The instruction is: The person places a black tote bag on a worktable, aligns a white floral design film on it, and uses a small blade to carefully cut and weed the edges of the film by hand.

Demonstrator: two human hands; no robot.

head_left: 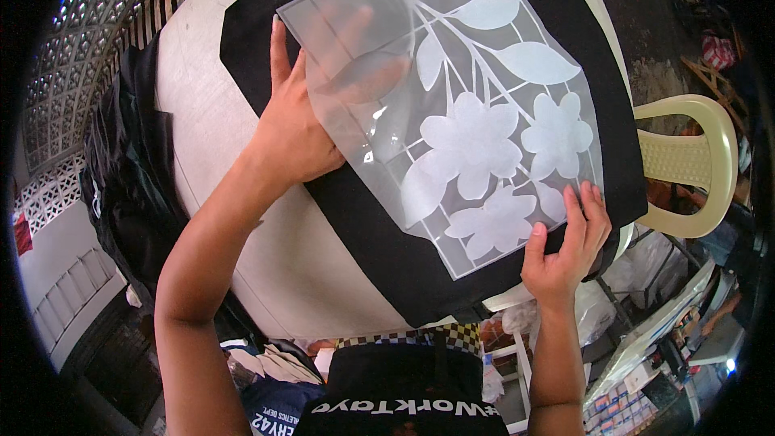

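A translucent plastic stencil sheet (484,56) with white flowers, leaves and stems lies over a piece of black fabric (339,226). My left hand (303,125) is at the sheet's left edge with its fingers spread. Part of that hand is beneath the film and shows blurred through it; one finger sticks out past the sheet's upper left corner. Around that hand the film bulges and catches the light. My right hand (569,250) rests at the lower right, fingers apart, its fingertips on the sheet's edge near the lower flowers (492,222).
A pale table (210,89) with rounded edges bears the fabric. Dark cloth (121,153) hangs at the left. To the right stands a cream plastic chair (710,161). Plastic bags (589,315) and stacked goods (622,412) are at the lower right.
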